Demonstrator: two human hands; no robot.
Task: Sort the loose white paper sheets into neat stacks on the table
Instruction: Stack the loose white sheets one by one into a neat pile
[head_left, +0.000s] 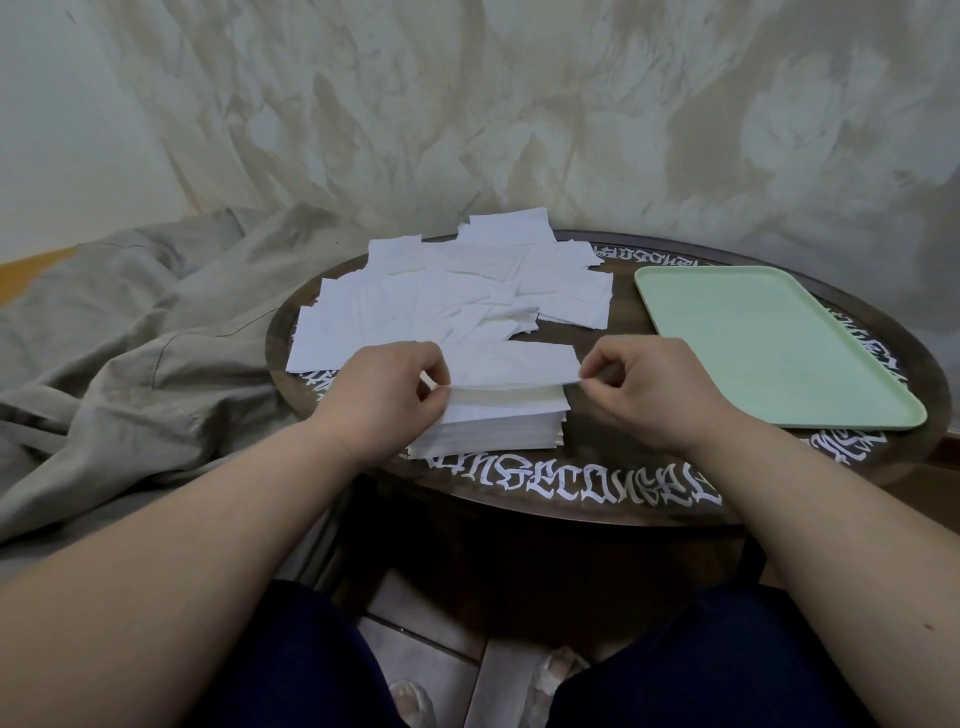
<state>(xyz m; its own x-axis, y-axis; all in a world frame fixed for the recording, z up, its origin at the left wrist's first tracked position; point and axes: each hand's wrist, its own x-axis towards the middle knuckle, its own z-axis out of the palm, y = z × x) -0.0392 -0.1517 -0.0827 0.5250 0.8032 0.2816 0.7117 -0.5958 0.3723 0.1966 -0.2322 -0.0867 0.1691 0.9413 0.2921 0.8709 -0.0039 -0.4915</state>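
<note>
A single white paper sheet (511, 364) hangs stretched just above a neat stack of sheets (498, 423) near the front edge of the round dark table (597, 512). My left hand (387, 397) pinches the sheet's left end. My right hand (649, 389) pinches its right end. Behind them a loose heap of white sheets (452, 296) covers the left and far part of the table; some overhang the rim.
A pale green tray (769, 343) lies flat on the table's right side. Grey-beige cloth (140, 343) is bunched up against the table's left edge. A mottled wall rises close behind. My knees and feet are under the front rim.
</note>
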